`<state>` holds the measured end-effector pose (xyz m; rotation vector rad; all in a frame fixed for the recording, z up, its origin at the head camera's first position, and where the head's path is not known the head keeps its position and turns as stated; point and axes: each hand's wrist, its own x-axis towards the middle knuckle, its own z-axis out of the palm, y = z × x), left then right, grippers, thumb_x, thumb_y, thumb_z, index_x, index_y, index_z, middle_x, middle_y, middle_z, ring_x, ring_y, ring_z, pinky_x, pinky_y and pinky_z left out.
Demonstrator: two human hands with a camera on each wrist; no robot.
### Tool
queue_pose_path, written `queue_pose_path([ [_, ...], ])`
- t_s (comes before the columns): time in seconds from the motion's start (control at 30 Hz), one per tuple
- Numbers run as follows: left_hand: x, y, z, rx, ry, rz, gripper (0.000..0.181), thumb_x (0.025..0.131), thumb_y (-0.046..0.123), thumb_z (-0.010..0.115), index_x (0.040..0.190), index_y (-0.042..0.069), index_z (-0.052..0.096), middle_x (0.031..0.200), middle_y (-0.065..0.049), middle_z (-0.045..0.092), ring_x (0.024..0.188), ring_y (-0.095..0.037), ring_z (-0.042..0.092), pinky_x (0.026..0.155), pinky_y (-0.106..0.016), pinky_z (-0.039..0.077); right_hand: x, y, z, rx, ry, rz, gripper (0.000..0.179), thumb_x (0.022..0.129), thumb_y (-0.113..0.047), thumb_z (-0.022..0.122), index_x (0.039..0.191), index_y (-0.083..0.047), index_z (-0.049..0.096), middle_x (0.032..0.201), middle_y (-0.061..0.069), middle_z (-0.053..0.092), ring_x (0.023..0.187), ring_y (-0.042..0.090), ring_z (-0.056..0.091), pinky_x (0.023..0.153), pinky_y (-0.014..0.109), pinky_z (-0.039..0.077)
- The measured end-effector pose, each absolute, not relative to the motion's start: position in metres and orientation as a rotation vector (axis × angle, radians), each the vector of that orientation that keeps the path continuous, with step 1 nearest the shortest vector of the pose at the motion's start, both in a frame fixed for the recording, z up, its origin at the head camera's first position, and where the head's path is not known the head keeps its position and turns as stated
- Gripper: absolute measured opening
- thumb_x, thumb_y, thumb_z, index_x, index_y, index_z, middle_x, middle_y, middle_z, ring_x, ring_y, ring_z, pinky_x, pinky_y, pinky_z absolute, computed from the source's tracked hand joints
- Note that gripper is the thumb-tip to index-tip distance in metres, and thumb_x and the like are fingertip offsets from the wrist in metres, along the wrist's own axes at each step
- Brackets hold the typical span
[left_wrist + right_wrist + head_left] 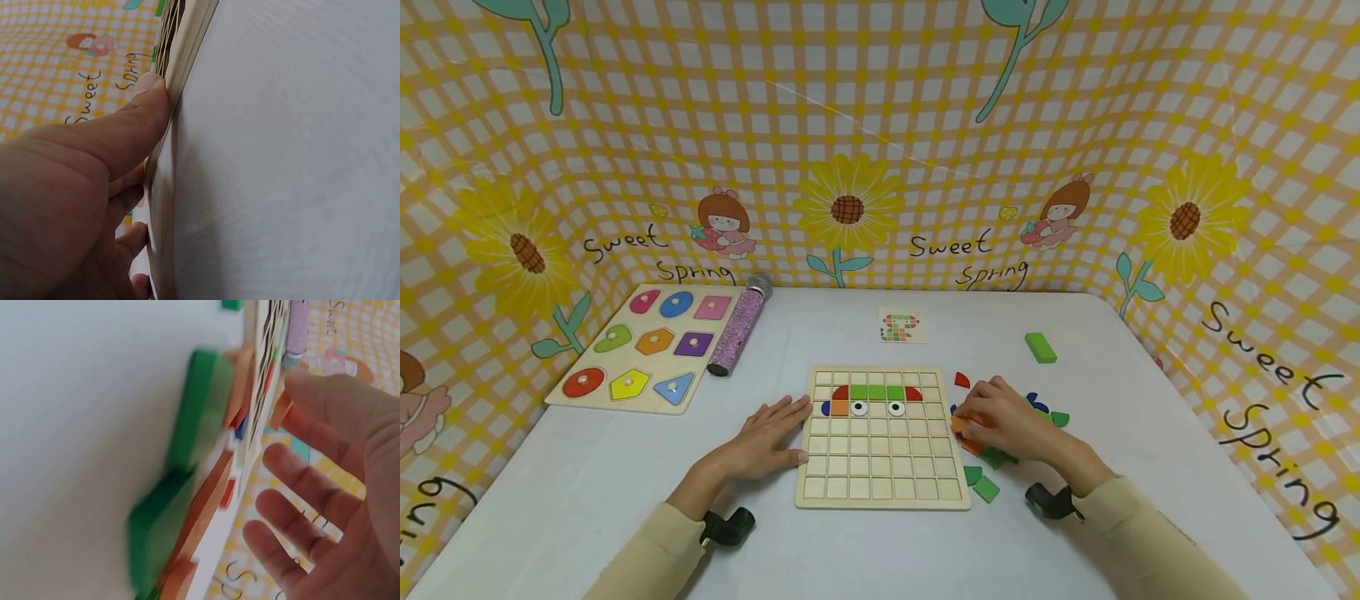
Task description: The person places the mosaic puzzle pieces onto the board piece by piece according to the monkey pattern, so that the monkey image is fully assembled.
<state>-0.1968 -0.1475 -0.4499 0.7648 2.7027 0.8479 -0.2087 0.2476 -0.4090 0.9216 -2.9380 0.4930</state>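
Note:
A wooden grid board (880,471) lies flat, its upper rows holding red, green, orange and blue pieces and two round eye pieces (897,408). My left hand (767,442) rests at the board's left side, fingers extended; the left wrist view shows its thumb (150,97) against the board's edge. Just right of the board, my right hand (1011,419) pinches a small orange block (282,411) between thumb and index finger, the other fingers loosely bent. Below that hand lie loose green pieces (986,489) and orange pieces (206,500), partly hidden by it in the head view.
A pattern card (903,326) lies behind the board. At the back left are a shape puzzle board (655,375) and a glittery purple microphone (741,327). A green block (1041,347) lies at the back right, and a red piece (962,380) beside the board.

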Motion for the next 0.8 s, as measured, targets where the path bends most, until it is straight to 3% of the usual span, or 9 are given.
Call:
queue_pose_path([
  [0.8,-0.197,-0.148,-0.450,0.774,2.690,0.867,0.073,0.090,0.034,0.061,0.148,0.005,0.027,0.158,-0.012,0.022,0.146,-0.038,0.011,0.117,-0.061,0.004,-0.235,0.179,-0.412,0.808,-2.952,0.270,0.024,0.081,-0.028,0.073,0.099,-0.014,0.073,0.100,0.004,0.065,0.088,0.020,0.049,0.075,0.033,0.042],
])
